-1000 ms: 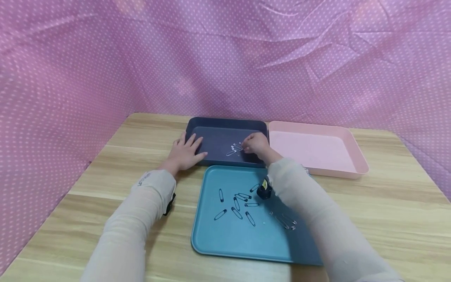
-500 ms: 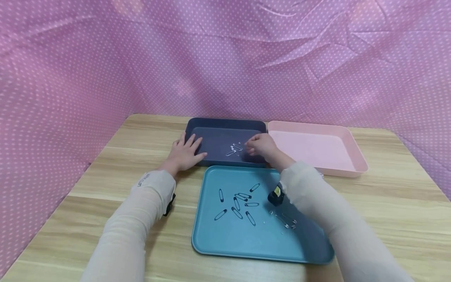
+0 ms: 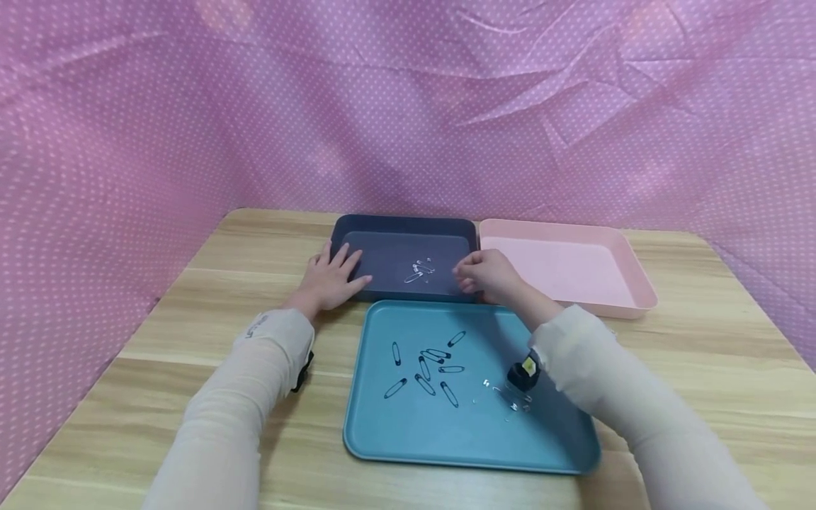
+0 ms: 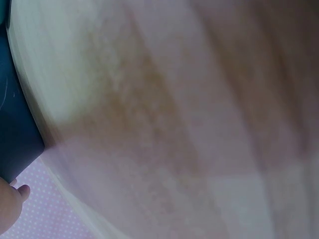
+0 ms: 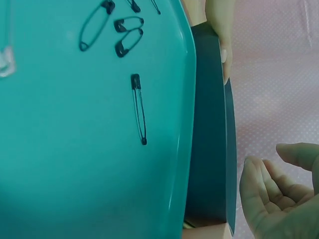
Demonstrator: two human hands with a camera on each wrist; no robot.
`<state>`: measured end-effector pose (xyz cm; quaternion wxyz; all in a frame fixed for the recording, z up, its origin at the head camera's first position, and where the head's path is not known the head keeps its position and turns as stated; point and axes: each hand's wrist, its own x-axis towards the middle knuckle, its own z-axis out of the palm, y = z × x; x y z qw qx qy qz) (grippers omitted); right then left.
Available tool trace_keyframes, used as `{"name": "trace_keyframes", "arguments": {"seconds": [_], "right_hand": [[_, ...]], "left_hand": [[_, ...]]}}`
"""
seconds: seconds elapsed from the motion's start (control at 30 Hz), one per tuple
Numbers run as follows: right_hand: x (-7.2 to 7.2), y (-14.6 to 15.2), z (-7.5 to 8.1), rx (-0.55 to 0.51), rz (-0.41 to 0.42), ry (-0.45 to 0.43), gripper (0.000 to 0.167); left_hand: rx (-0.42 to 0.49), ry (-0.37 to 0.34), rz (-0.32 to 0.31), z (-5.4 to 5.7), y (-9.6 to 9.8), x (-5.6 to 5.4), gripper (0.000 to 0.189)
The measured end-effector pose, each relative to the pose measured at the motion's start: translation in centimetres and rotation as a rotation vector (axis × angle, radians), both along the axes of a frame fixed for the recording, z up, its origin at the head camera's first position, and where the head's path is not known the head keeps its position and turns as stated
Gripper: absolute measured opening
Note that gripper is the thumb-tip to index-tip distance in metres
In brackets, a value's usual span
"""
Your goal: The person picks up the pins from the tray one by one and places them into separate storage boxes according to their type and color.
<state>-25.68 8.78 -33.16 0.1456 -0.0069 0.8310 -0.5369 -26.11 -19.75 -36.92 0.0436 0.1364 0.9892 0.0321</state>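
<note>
My left hand (image 3: 328, 282) rests with spread fingers on the left rim of a navy tray (image 3: 382, 255). Several silver safety pins (image 3: 419, 270) lie in that tray, right of its middle. Over its right end hovers my right hand (image 3: 494, 276); in the right wrist view its thumb stands apart from loosely bent fingers (image 5: 252, 184), with nothing between them. Nearer to me, a teal tray (image 3: 408, 435) bears several black safety pins (image 3: 424, 368) and several clear or silver ones (image 3: 513, 406), partly under the right wrist camera. The left wrist view shows only a bit of a hand.
A shallow pink tray (image 3: 561, 265) stands to the right of the navy one. All the trays are on a wooden table (image 3: 185, 312), with a pink dotted cloth (image 3: 395, 127) hanging behind. A black wrist camera (image 3: 523, 377) hangs over the teal tray.
My right hand has drawn back to the right, away from the silver safety pins in the navy tray, which stay lying there. The left hand keeps its place.
</note>
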Motion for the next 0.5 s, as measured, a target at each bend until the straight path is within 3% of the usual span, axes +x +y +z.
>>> {"name": "trace_keyframes", "arguments": {"seconds": [0.23,0.5], "right_hand": [[1.8,1.1,0.6,-0.005,0.091,0.026,0.024],[3.7,2.6,0.4,0.022,0.186,0.086,0.019]], "left_hand": [[-0.008,-0.003,0.000,-0.2,0.0,-0.1,0.074],[0.014,-0.002,0.002,0.1,0.1,0.2,0.074]]}}
